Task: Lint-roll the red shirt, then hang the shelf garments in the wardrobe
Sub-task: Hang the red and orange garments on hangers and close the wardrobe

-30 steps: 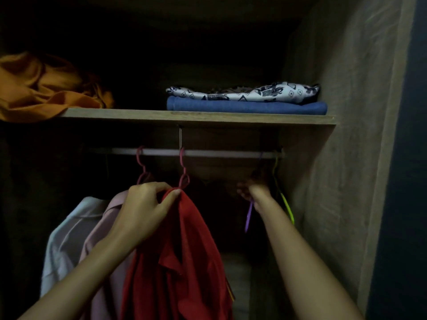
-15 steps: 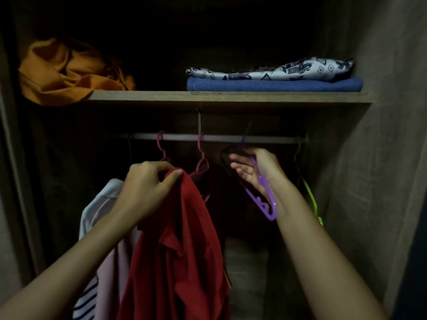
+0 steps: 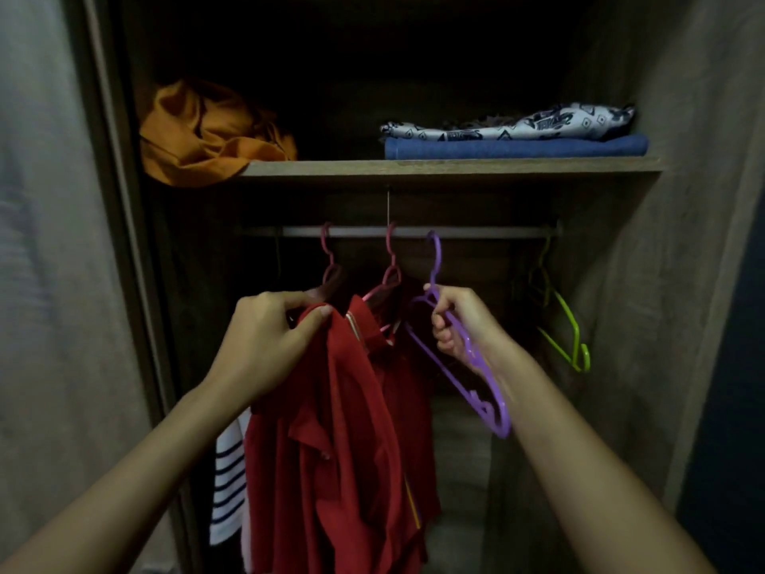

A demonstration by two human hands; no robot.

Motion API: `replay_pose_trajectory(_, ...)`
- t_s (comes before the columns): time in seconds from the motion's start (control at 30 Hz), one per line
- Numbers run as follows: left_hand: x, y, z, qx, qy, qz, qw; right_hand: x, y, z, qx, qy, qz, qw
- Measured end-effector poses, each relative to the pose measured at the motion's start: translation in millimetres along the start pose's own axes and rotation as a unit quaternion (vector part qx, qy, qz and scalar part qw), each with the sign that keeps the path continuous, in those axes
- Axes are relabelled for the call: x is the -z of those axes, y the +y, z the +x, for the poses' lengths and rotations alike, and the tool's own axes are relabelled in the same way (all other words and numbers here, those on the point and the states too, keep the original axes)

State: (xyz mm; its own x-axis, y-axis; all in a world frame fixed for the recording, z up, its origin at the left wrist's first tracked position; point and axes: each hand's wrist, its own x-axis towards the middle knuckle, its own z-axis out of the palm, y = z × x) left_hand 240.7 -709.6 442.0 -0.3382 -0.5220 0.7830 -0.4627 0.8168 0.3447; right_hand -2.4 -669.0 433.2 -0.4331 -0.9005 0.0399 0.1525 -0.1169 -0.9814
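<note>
Hanging step: left hand pinches the red cotton shirt collar, right hand grips purple plastic hanger; next, prob. thread hanger into shirt.

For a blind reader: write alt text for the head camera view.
A person's left hand grips a red shirt at its collar while the right hand holds a purple hanger before a dim wardrobe rail. On the shelf above lie an orange garment and two folded ones.
</note>
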Motion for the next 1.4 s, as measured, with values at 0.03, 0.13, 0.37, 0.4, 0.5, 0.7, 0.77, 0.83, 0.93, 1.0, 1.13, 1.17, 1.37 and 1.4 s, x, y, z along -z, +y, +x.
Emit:
replay_pose_trajectory(0.03,5,-3,-5,0.006,-0.004,-0.001,1.000,-3,3,-7,0.006,0.009,-0.002,1.000)
replay_pose_trajectory(0.13,17,-9,-22,0.020,-0.017,-0.004,1.000,-11,13,-28,0.042,0.017,-0.007,0.999)
replay_pose_trajectory(0.37,46,-4,-57,0.019,-0.034,-0.026,0.999,-27,16,-86,0.026,-0.047,-0.102,0.993)
replay_pose_trajectory(0.4,48,-4,-63,0.016,-0.036,-0.026,0.999,-28,18,-96,0.022,-0.049,-0.125,0.991)
replay_pose_trajectory(0.5,54,0,-82,0.011,-0.044,-0.023,0.999,-27,32,-111,0.064,-0.003,-0.281,0.958)
replay_pose_trajectory(0.7,61,1,-112,0.023,-0.049,-0.036,0.998,-20,62,-138,0.137,0.030,-0.525,0.840)
replay_pose_trajectory(0.77,64,0,-118,0.028,-0.050,-0.027,0.998,-22,58,-153,0.200,0.034,-0.505,0.839)
replay_pose_trajectory(0.83,68,-3,-119,0.047,-0.050,-0.022,0.997,-26,52,-164,0.272,0.057,-0.469,0.838)
replay_pose_trajectory(0.93,79,-7,-118,0.084,-0.064,-0.049,0.993,-32,39,-171,0.312,0.174,-0.364,0.860)
replay_pose_trajectory(1.0,84,-7,-118,0.096,-0.066,-0.052,0.992,-43,33,-177,0.267,0.208,-0.220,0.915)
replay_pose_trajectory(1.13,88,-1,-119,0.124,-0.092,-0.101,0.983,-72,30,-192,0.133,0.169,0.187,0.958)
replay_pose_trajectory(1.17,89,1,-119,0.129,-0.107,-0.132,0.977,-79,33,-193,0.123,0.175,0.241,0.947)
replay_pose_trajectory(1.37,101,18,-118,0.107,-0.146,-0.246,0.952,-114,77,-185,0.181,0.293,0.251,0.905)
replay_pose_trajectory(1.4,105,19,-117,0.109,-0.137,-0.267,0.948,-115,89,-182,0.204,0.313,0.204,0.905)
